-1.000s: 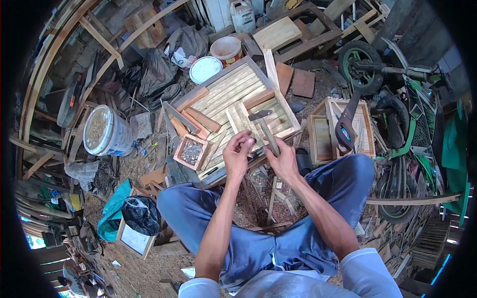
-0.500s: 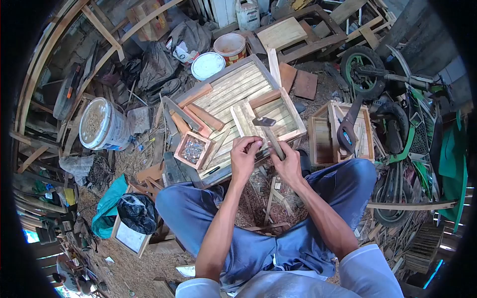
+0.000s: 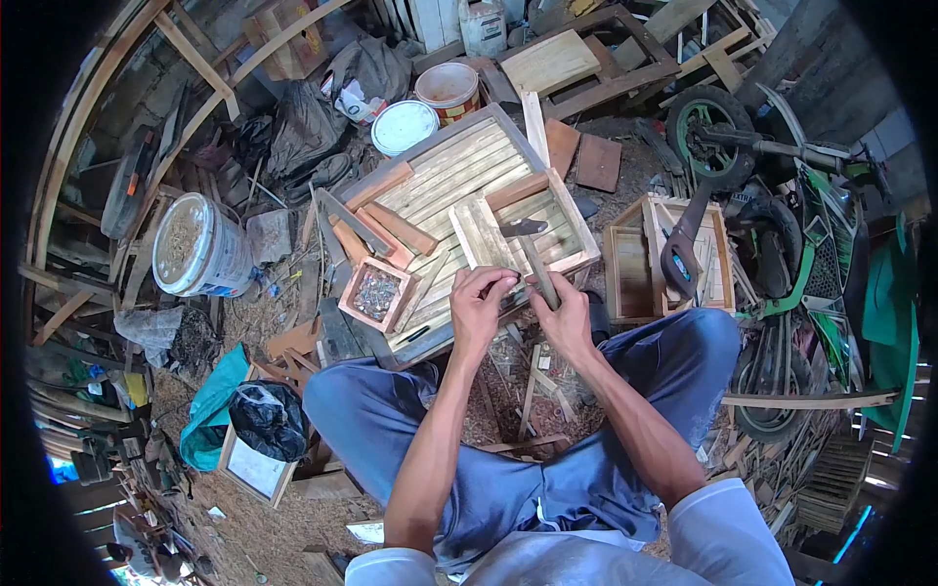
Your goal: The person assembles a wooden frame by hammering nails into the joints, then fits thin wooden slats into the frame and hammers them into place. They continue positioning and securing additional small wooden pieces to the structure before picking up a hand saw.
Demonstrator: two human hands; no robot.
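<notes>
My right hand grips a hammer by its wooden handle, with the dark metal head pointing away from me over a wooden frame. Close beside it, my left hand has thumb and fingers pinched together; whatever is between them is too small to make out. Both hands are over the near edge of a slatted wooden work surface. On that surface lies the partly joined wooden frame, with a pale board at its left side. A small wooden box of nails sits left of my left hand.
A handsaw rests on a wooden crate at the right, near a green motorbike. Wood offcuts and a blade lie on the surface's left. Buckets stand at left and a white-lidded one behind.
The hammer head has turned and risen slightly away from me in my right hand. My left hand keeps its pinch in nearly the same place. The whole view has shifted a little.
</notes>
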